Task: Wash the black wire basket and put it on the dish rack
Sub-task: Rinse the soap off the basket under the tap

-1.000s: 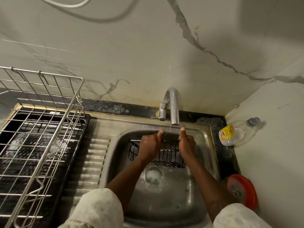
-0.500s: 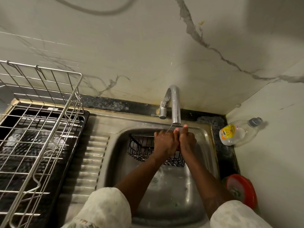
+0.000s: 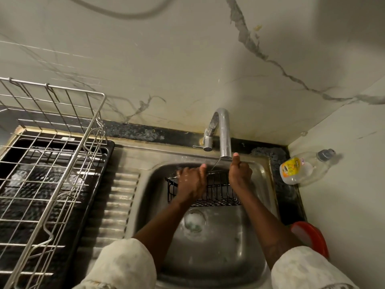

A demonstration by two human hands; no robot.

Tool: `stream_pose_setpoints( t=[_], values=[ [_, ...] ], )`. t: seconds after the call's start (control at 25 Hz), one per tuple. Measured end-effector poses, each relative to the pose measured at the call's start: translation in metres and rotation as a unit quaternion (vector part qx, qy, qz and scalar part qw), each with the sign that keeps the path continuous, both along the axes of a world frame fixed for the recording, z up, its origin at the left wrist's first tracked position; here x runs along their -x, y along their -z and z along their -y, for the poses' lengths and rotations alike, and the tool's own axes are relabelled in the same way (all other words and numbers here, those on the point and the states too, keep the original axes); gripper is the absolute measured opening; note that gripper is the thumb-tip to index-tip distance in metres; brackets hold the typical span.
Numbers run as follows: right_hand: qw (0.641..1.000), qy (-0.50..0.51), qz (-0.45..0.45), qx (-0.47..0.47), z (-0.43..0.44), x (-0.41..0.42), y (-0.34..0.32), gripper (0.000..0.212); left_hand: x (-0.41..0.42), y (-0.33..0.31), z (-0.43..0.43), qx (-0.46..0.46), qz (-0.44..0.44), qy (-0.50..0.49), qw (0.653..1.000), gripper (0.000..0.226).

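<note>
The black wire basket (image 3: 217,190) is held in the steel sink (image 3: 256,236) under the tap (image 3: 224,132), from which a thin stream of water falls. My left hand (image 3: 190,182) lies over the basket's left half with the fingers curled on its top rim. At the basket's right end, my right hand (image 3: 239,174) grips it, thumb pointing up toward the spout. The silver wire dish rack (image 3: 52,163) stands on a black tray at the left, with nothing in it that I can see.
A ribbed steel drainboard (image 3: 116,205) lies between rack and sink. On its side at the right rear corner lies a clear bottle with a yellow label (image 3: 302,168). A red round lid (image 3: 310,236) sits at the right. Marble walls close the back and right.
My left hand has slid leftward along the basket's rim, away from my right hand. The basket has tilted back so its front side shows again.
</note>
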State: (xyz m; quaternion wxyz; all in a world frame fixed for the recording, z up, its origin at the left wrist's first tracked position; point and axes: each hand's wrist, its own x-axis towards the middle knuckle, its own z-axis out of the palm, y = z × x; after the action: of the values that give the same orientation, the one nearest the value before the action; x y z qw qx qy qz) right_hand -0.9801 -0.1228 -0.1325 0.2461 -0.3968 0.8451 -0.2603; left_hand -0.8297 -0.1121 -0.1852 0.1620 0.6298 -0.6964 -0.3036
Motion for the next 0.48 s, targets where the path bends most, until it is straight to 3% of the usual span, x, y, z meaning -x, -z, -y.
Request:
stream_pose_setpoints(
  t=[0.08,0.2,0.32,0.48],
  values=[
    [1.000,0.008,0.005,-0.007,-0.003,0.005,0.005,0.062,0.034,-0.021,-0.007,0.036,-0.041,0.025,0.998,0.056],
    [0.998,0.044,0.024,-0.033,-0.017,0.017,0.024,0.078,0.050,-0.016,-0.009,0.077,0.012,0.091,0.993,0.052],
    [0.997,0.052,0.029,-0.052,-0.024,0.018,0.029,0.080,0.040,-0.004,-0.008,0.093,0.005,0.147,0.985,0.055],
    [0.998,0.044,0.027,-0.024,-0.026,0.025,0.029,0.073,-0.012,0.016,0.000,0.055,0.010,0.079,0.995,0.059]
  ],
)
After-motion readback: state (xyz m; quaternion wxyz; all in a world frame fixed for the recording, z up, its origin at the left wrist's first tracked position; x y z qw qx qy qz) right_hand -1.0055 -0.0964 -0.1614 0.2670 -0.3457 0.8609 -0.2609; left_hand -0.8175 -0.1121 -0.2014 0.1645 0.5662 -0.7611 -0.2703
